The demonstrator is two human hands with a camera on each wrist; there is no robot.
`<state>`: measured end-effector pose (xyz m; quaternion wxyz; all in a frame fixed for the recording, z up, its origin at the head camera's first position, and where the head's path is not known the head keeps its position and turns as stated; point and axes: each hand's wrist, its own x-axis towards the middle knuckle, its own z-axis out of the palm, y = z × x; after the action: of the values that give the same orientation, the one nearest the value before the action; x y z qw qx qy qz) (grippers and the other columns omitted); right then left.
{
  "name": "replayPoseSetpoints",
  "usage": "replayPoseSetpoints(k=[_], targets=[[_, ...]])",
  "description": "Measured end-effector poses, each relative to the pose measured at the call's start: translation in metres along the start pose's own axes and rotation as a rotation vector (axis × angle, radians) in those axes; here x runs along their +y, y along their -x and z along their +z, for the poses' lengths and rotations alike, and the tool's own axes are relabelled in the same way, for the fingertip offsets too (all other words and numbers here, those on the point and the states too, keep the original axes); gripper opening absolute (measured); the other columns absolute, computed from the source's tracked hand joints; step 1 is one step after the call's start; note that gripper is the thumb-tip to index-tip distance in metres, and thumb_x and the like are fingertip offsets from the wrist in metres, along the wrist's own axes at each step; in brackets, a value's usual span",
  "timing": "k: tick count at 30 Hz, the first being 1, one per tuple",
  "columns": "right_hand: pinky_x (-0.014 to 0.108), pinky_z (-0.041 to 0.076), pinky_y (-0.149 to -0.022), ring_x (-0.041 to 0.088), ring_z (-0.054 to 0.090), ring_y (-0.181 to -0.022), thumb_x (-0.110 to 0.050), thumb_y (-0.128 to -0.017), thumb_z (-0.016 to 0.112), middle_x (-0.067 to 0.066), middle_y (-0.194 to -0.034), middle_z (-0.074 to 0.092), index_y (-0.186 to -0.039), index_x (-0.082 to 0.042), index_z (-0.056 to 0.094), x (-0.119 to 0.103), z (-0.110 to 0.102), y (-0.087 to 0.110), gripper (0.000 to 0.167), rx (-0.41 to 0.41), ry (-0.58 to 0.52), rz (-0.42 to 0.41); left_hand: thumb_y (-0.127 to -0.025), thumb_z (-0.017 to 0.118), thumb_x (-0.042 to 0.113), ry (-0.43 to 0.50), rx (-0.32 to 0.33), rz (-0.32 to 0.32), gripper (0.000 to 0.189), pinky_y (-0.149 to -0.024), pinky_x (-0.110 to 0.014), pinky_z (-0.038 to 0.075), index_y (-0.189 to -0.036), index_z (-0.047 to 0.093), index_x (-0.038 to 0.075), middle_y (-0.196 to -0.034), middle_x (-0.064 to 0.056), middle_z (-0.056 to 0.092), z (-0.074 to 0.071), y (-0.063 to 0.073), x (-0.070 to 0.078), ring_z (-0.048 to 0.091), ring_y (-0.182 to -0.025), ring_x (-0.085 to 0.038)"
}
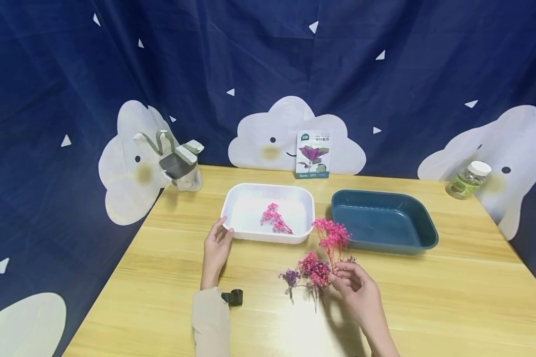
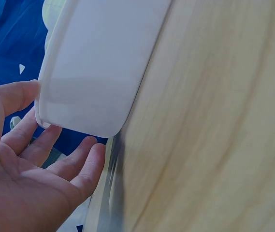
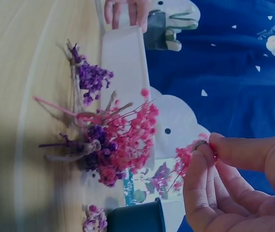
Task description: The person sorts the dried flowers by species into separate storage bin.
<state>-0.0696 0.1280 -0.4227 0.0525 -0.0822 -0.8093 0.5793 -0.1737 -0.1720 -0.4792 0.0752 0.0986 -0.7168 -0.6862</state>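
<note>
My left hand [image 1: 216, 250] holds the front left corner of a white tray [image 1: 268, 238], its thumb and fingertips at the rim. One sprig of pink dried flowers [image 1: 273, 216] lies inside that tray. My right hand [image 1: 357, 290] pinches the stems of a pink dried flower sprig [image 1: 332, 235], raised above the table with its blooms up. Under and beside this hand lie a pink and purple dried flower cluster [image 1: 314, 270] and a small purple sprig [image 1: 290, 277]. In the right wrist view, thumb and fingertips [image 3: 202, 154] meet at the stems, partly hiding them.
A dark teal tray [image 1: 384, 245] sits to the right of the white one. Behind them a seed packet [image 1: 313, 154] leans on the blue curtain. A lidded jar [image 1: 468, 181] stands back right, and a grey and white pot-like object [image 1: 183, 168] back left.
</note>
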Motion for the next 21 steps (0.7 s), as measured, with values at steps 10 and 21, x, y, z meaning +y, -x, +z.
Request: replayPoseSetpoints(k=[10,21], targets=[[0.011,0.053,-0.075,-0.005,0.06,-0.077,0.004,-0.081,0.072,0.019,-0.097,0.071,-0.11,0.005,0.064,-0.005,0.007,-0.011,0.03,0.0,-0.008,-0.082,-0.098,0.054,0.008,0.003,-0.009,-0.006,0.05,-0.12,-0.046,0.029,-0.146,0.04,0.003,-0.159,-0.02,0.027,-0.001,0.0,-0.001,0.033,-0.143,-0.041],[0.012,0.052,-0.078,-0.005,0.06,-0.079,0.002,-0.083,0.071,0.019,-0.099,0.07,-0.11,0.003,0.064,-0.014,0.019,-0.034,0.027,-0.042,-0.053,-0.113,-0.098,0.054,0.007,0.011,-0.004,0.009,0.05,-0.119,-0.048,0.029,-0.146,0.041,0.003,-0.155,-0.023,0.033,-0.001,0.0,0.0,0.035,-0.141,-0.041]])
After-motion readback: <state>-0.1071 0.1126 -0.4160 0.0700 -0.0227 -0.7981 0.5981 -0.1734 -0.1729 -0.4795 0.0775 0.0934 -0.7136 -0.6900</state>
